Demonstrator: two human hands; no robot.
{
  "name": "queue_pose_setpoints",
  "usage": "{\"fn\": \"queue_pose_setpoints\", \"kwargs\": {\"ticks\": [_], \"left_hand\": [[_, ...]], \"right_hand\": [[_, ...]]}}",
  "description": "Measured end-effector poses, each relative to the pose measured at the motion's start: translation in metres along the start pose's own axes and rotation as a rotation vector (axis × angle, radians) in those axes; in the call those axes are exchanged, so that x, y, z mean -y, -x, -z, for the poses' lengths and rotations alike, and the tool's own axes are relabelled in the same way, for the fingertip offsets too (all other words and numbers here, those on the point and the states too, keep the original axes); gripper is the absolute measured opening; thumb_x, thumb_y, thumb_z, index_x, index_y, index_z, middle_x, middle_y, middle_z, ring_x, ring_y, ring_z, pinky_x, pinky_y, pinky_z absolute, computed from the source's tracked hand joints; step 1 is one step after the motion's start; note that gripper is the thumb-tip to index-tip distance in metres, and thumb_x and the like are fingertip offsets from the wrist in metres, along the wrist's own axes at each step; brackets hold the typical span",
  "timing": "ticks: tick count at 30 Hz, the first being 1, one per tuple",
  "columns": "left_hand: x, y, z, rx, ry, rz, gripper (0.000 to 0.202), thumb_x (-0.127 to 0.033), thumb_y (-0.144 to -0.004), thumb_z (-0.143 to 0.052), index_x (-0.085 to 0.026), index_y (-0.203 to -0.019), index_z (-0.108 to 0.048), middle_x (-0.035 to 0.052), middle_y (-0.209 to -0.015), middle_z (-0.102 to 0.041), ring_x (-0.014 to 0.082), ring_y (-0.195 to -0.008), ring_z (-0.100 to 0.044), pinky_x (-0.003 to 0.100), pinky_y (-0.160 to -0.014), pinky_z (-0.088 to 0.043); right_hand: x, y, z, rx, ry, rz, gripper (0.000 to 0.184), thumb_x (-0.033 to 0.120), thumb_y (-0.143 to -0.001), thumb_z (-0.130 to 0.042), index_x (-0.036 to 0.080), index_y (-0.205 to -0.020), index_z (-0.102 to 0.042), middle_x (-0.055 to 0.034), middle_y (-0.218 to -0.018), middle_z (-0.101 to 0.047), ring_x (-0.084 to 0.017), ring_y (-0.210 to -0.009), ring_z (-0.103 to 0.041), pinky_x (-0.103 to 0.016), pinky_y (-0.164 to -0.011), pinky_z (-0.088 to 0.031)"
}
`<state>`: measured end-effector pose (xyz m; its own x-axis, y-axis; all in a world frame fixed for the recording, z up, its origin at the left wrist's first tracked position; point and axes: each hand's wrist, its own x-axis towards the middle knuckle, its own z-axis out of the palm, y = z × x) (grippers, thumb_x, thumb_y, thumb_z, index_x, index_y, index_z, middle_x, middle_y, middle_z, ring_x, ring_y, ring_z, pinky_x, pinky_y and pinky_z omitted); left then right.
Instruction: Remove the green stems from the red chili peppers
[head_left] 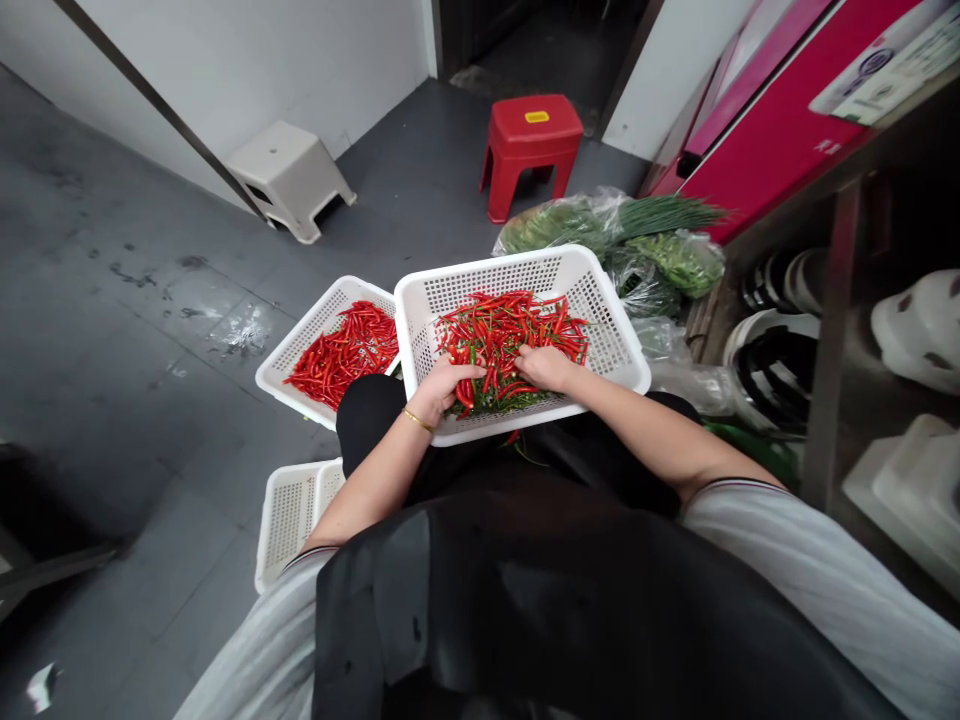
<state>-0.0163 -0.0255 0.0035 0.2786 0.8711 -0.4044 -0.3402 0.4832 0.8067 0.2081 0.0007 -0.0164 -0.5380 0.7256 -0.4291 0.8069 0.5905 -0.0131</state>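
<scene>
A white perforated plastic basket (611,340) rests across my lap, filled with thin red chilies (517,312). Green stems (506,400) have gathered along its near side. My left hand (444,385) is inside the near left part of the basket, closed round a few red chilies that poke out below the thumb. To its right, my right hand (546,368) is closed in a pinch at the chilies; its fingertips are partly hidden among them. A second white basket (276,372) at my left knee holds red chilies without visible green stems.
Another white basket (281,530) sits on the floor at my left. Bagged green vegetables (562,222) lie beyond the lap basket. A red stool (534,140) and a grey-white stool (289,170) stand ahead. Metal shelving (832,340) with containers runs along the right.
</scene>
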Motion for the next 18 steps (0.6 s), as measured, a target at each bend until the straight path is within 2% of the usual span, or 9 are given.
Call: {"fn": "queue_pose_setpoints", "kwargs": {"ticks": [2, 3, 5, 8, 10, 12, 14, 18], "left_hand": [[0.002, -0.001, -0.001, 0.004, 0.003, 0.004, 0.029, -0.014, -0.043, -0.082, -0.012, -0.064, -0.063, 0.0009, -0.065, -0.066, 0.0131, -0.062, -0.060, 0.030, -0.071, -0.051], [0.004, -0.002, -0.002, -0.003, -0.009, 0.010, 0.027, -0.014, -0.044, -0.082, -0.012, -0.063, -0.063, 0.0017, -0.064, -0.066, 0.0137, -0.062, -0.060, 0.031, -0.072, -0.051], [0.010, -0.006, -0.004, -0.023, -0.058, 0.032, 0.024, -0.014, -0.046, -0.080, -0.011, -0.064, -0.064, 0.0042, -0.065, -0.068, 0.0159, -0.067, -0.063, 0.032, -0.076, -0.050], [0.021, -0.010, -0.011, -0.005, -0.086, 0.070, 0.026, -0.015, -0.047, -0.080, -0.010, -0.068, -0.066, 0.0066, -0.068, -0.069, 0.0192, -0.072, -0.066, 0.035, -0.077, -0.051], [0.025, -0.010, -0.014, 0.052, -0.080, 0.113, 0.027, -0.017, -0.049, -0.080, -0.010, -0.071, -0.067, 0.0059, -0.066, -0.069, 0.0189, -0.067, -0.065, 0.035, -0.072, -0.052], [0.025, -0.008, -0.016, 0.092, -0.113, 0.154, 0.026, -0.019, -0.051, -0.080, -0.010, -0.072, -0.067, 0.0050, -0.063, -0.067, 0.0174, -0.060, -0.063, 0.033, -0.064, -0.052], [0.020, -0.006, -0.017, 0.121, -0.153, 0.163, 0.027, -0.018, -0.053, -0.080, -0.010, -0.075, -0.067, 0.0046, -0.061, -0.066, 0.0165, -0.058, -0.062, 0.031, -0.059, -0.051], [0.004, -0.002, -0.020, 0.223, -0.074, 0.114, 0.026, -0.019, -0.056, -0.079, -0.010, -0.078, -0.066, 0.0049, -0.066, -0.067, 0.0146, -0.058, -0.062, 0.027, -0.057, -0.049]], "right_hand": [[-0.005, 0.000, 0.007, -0.018, -0.125, -0.041, 0.020, 0.023, -0.090, -0.053, 0.011, -0.095, -0.067, -0.0178, -0.103, -0.067, -0.025, -0.088, -0.069, -0.032, -0.073, -0.052], [-0.007, 0.002, 0.011, -0.031, -0.257, -0.079, 0.015, 0.023, -0.088, -0.056, 0.011, -0.090, -0.066, -0.0155, -0.095, -0.069, -0.023, -0.084, -0.069, -0.030, -0.071, -0.052], [-0.007, 0.006, 0.017, -0.043, -0.659, -0.160, 0.010, 0.023, -0.087, -0.058, 0.014, -0.084, -0.062, -0.0093, -0.079, -0.070, -0.019, -0.070, -0.068, -0.027, -0.063, -0.053], [0.007, 0.013, 0.020, -0.069, -1.311, -0.240, 0.013, 0.029, -0.088, -0.060, 0.016, -0.086, -0.057, -0.0027, -0.065, -0.067, -0.013, -0.054, -0.064, -0.024, -0.050, -0.053], [0.020, 0.015, 0.021, -0.080, -1.535, -0.243, 0.021, 0.036, -0.085, -0.064, 0.017, -0.082, -0.057, -0.0020, -0.062, -0.067, -0.013, -0.052, -0.063, -0.023, -0.047, -0.053], [0.027, 0.016, 0.024, -0.062, -1.573, -0.194, 0.030, 0.043, -0.082, -0.067, 0.016, -0.076, -0.059, -0.0027, -0.060, -0.066, -0.012, -0.050, -0.062, -0.022, -0.046, -0.052], [0.028, 0.017, 0.032, -0.072, -1.485, -0.089, 0.036, 0.049, -0.081, -0.066, 0.014, -0.071, -0.062, -0.0024, -0.058, -0.065, -0.011, -0.049, -0.060, -0.021, -0.046, -0.050], [0.024, 0.017, 0.054, -0.242, -1.260, 0.081, 0.040, 0.050, -0.086, -0.058, 0.015, -0.066, -0.062, 0.0007, -0.055, -0.061, -0.009, -0.050, -0.056, -0.020, -0.052, -0.045]]}}
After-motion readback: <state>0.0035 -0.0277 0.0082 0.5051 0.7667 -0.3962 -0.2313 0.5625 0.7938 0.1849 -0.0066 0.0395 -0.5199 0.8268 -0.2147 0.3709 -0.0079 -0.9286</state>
